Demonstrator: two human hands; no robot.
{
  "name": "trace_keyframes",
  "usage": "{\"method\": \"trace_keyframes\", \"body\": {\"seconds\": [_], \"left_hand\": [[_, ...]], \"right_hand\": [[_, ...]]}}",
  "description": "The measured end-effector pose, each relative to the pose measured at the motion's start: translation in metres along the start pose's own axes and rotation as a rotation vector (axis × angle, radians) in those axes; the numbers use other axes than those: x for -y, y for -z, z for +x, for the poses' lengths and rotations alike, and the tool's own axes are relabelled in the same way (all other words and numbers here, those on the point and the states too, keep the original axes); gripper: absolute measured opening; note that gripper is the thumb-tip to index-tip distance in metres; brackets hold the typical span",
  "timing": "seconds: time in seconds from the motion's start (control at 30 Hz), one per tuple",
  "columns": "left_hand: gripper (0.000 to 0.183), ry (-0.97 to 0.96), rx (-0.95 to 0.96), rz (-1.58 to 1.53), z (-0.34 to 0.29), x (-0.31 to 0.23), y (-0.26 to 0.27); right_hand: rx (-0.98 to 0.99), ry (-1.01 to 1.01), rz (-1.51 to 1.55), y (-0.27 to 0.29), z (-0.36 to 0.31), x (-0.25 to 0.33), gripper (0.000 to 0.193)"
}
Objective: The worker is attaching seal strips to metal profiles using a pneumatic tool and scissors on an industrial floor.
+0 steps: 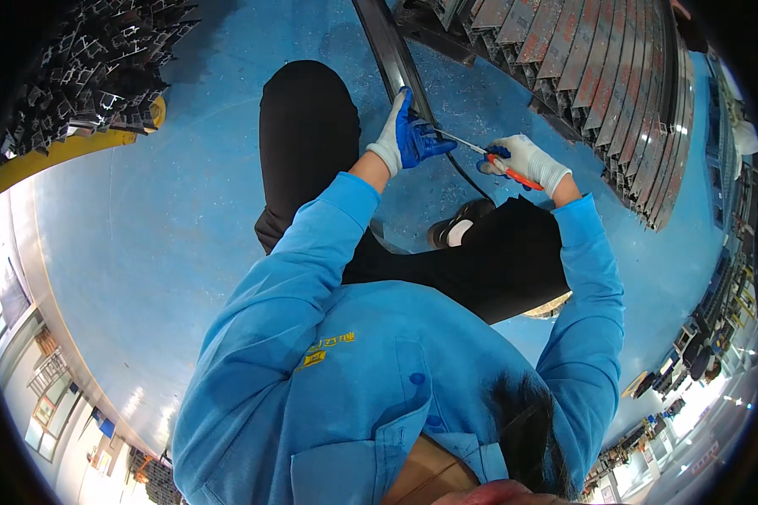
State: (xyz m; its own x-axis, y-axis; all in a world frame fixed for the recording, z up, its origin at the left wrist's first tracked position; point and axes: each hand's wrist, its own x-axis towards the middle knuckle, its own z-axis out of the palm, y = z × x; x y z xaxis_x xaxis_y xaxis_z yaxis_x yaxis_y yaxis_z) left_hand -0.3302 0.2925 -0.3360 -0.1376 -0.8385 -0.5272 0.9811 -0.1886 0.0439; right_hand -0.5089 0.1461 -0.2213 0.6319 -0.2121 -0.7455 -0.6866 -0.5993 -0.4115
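My left hand [413, 139], in a white glove with a blue-coated palm, has its fingers stretched and apart. It lies beside a long dark profile [389, 50] that runs down from the top edge. A thin black strip [466, 175] continues from there past the fingertips toward my shoe; whether the fingers touch it I cannot tell. My right hand [522, 160], gloved alike, is closed around an orange-handled tool [514, 174]. The tool's thin metal shaft [463, 142] points left, its tip close to my left fingers. The tip's exact shape is too small to make out.
Long grey and reddish metal profiles [581, 59] lie stacked at the upper right. At the upper left, dark cut profiles [101, 76] are piled above a yellow support [76, 156]. My black-trousered knees flank the work on a blue floor [143, 244] with scattered small chips.
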Motion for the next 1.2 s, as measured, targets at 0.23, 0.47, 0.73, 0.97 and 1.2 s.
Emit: {"method": "trace_keyframes", "body": {"seconds": [0.23,0.47,0.73,0.97,1.2], "left_hand": [[0.096,-0.003,-0.020,0.027,-0.007,0.003,-0.018],[0.098,-0.027,-0.139,0.025,-0.009,0.003,-0.024],[0.106,-0.032,-0.226,0.048,-0.005,0.008,-0.028],[0.082,-0.104,-0.093,0.043,-0.009,0.005,-0.025],[0.070,-0.028,0.083,-0.175,-0.005,-0.002,-0.031]], "right_hand": [[-0.067,-0.039,-0.079,-0.009,-0.005,0.002,0.032],[-0.292,0.167,0.040,-0.001,-0.008,-0.023,0.042],[-0.999,-0.227,0.078,0.056,0.052,-0.123,0.057],[-1.236,-0.346,-0.239,0.098,0.084,-0.123,0.043],[-0.016,0.407,0.209,0.014,0.054,0.007,0.064]]}}
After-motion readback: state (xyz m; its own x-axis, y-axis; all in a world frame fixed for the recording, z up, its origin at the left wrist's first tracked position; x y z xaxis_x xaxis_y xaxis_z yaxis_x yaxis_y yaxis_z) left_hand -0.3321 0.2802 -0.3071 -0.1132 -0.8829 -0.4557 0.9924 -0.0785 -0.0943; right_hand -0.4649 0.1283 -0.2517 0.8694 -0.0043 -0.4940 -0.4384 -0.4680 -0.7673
